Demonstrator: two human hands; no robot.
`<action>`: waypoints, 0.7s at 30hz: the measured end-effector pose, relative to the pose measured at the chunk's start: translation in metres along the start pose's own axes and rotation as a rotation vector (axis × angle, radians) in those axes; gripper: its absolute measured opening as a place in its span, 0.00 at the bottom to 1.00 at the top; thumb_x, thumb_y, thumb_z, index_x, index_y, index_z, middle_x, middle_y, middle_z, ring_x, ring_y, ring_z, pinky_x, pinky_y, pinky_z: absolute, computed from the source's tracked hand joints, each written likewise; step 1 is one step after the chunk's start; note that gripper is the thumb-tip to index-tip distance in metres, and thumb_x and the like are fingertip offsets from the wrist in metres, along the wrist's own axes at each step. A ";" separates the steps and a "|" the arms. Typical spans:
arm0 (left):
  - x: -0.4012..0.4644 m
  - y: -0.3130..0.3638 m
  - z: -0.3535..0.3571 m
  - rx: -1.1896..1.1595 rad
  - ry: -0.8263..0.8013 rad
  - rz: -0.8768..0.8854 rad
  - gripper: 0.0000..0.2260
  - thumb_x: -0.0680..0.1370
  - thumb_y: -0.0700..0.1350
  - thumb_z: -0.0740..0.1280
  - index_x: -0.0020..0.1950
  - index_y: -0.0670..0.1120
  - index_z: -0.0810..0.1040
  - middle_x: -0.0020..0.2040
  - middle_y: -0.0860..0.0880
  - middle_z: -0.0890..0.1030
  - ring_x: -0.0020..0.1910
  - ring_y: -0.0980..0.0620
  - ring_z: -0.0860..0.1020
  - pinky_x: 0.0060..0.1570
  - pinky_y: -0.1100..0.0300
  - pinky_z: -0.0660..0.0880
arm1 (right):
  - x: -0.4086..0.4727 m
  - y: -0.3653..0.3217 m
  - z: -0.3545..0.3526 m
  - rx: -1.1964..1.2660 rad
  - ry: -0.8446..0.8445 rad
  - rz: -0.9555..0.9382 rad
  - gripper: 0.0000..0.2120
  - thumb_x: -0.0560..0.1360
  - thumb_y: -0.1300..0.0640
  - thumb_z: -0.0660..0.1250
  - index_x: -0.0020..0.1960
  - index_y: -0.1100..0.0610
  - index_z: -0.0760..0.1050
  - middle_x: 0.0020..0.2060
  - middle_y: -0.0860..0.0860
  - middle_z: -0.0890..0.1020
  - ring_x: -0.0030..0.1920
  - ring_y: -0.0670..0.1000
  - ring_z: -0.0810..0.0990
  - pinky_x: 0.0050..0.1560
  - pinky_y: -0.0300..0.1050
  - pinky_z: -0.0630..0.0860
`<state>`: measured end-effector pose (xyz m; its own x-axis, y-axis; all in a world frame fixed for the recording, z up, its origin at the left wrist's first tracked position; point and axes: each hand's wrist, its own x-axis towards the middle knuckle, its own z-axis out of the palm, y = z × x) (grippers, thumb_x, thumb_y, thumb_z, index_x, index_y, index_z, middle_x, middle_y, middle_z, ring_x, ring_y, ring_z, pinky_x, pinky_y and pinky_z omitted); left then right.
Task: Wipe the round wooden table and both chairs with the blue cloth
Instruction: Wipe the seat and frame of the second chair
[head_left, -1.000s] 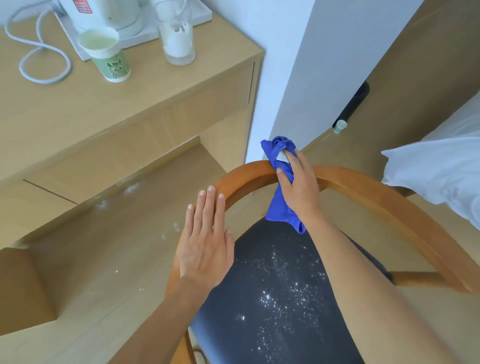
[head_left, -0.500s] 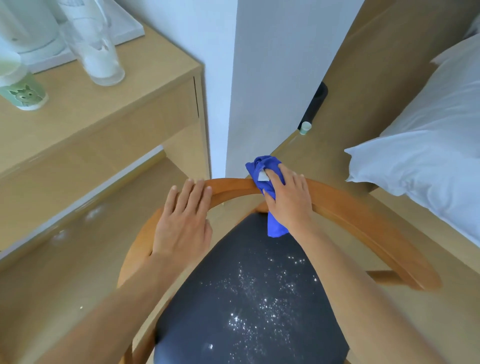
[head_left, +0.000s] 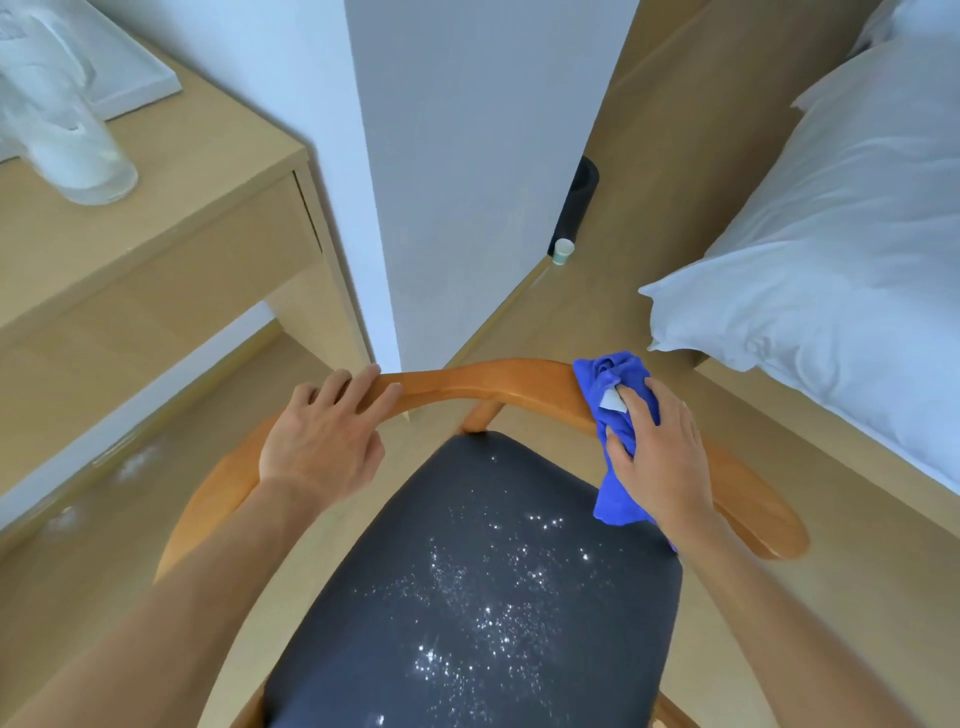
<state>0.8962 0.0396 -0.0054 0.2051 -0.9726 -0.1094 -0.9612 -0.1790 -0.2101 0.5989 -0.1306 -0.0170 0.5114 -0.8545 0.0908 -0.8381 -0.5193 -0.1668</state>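
Hands work one chair (head_left: 509, 382): the right hand (head_left: 662, 457) presses the bunched blue cloth (head_left: 618, 415) onto its curved rail, the left hand (head_left: 322, 436) rests flat on that rail. White specks cover its dark seat (head_left: 467, 597), so wiping looks unfinished; no round table shows.

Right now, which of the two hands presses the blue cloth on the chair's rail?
The right hand presses the blue cloth; the left hand rests bare on the rail.
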 end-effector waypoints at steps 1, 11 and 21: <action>0.000 0.000 0.000 -0.007 0.026 -0.004 0.20 0.76 0.51 0.58 0.68 0.50 0.69 0.66 0.45 0.72 0.59 0.40 0.73 0.51 0.46 0.72 | -0.007 0.010 -0.001 0.005 0.017 0.033 0.22 0.71 0.61 0.71 0.64 0.61 0.74 0.63 0.63 0.73 0.57 0.66 0.74 0.60 0.61 0.72; 0.025 0.042 -0.002 -0.078 0.078 0.001 0.21 0.70 0.46 0.67 0.61 0.41 0.75 0.65 0.40 0.74 0.62 0.36 0.71 0.60 0.40 0.67 | -0.092 0.088 -0.015 0.102 0.101 0.403 0.24 0.72 0.64 0.70 0.67 0.63 0.71 0.71 0.61 0.67 0.66 0.65 0.69 0.62 0.61 0.69; 0.071 0.154 0.003 -0.251 -0.002 0.119 0.31 0.78 0.54 0.56 0.77 0.58 0.42 0.78 0.47 0.41 0.76 0.42 0.40 0.74 0.40 0.43 | -0.089 0.088 -0.008 0.184 0.161 0.544 0.24 0.74 0.60 0.68 0.69 0.59 0.69 0.70 0.59 0.67 0.68 0.62 0.68 0.64 0.60 0.69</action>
<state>0.7634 -0.0568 -0.0487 0.0886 -0.9887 -0.1208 -0.9941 -0.0953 0.0513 0.4782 -0.1006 -0.0314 -0.0295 -0.9955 0.0899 -0.9177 -0.0086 -0.3972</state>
